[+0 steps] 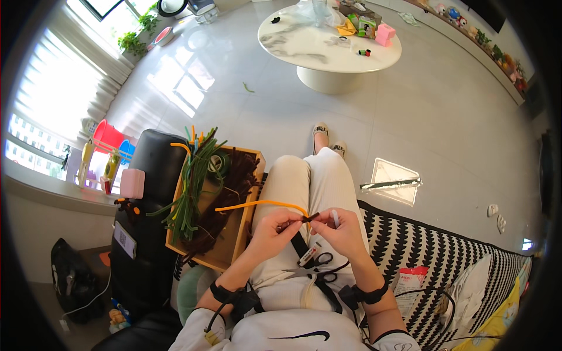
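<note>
Above my lap, my left hand and my right hand are close together, both pinching with thumb and fingers. Between their fingertips is a short dark brown pipe cleaner. A long orange pipe cleaner meets it there and arches out to the left over my thigh. A small white piece shows at a finger of my right hand; I cannot make out what it is. On my lap below lie dark-handled scissors and a small white-and-red tube.
At my left, a wooden box holds green pipe cleaners and dark brown ones. It stands by a black armrest. A patterned seat cover lies at my right. Ahead stands a round marble-look table.
</note>
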The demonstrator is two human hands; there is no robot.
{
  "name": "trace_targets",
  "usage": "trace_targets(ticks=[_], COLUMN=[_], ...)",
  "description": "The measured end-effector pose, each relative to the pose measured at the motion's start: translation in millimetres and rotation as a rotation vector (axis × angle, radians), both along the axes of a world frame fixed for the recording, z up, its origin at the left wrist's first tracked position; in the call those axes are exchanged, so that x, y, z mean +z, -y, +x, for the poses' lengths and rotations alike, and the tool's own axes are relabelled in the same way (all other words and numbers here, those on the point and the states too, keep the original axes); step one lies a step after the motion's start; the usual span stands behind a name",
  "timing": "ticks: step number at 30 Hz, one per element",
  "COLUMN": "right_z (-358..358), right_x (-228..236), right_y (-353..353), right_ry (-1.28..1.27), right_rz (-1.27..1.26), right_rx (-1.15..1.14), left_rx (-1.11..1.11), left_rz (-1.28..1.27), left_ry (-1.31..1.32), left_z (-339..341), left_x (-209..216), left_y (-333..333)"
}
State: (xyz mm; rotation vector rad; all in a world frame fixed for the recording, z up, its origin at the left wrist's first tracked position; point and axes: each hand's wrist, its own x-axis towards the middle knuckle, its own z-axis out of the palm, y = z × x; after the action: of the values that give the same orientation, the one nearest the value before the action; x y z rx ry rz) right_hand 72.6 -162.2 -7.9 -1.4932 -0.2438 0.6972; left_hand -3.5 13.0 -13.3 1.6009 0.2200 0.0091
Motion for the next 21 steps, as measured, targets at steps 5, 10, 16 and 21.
trace_targets(ticks=[5,10,16,21], right_z=[1.8,0.8,-0.7,1.1], right_x=[-7.9,-8.2,-1.0,6.6], right_y=[1.9,5.0,5.8,6.9], right_ry=[-0.013,0.034,0.165,0.202], right_rz=[0.064,0.026,-0.066,-0.02], right_rx=[0.021,0.047,0.073,0.044], left_rx=[-0.109,-0.151,-0.164,-0.125], left_rz=[0.129,0.154,0.165,0.125], left_ry=[0.052,0.085,0.081,0.032], left_z=[1.6,4.1,6.2,5.6], left_x=[7.5,3.6,11.1,10.2], left_y=[-0.9,2.9,4.2,5.2])
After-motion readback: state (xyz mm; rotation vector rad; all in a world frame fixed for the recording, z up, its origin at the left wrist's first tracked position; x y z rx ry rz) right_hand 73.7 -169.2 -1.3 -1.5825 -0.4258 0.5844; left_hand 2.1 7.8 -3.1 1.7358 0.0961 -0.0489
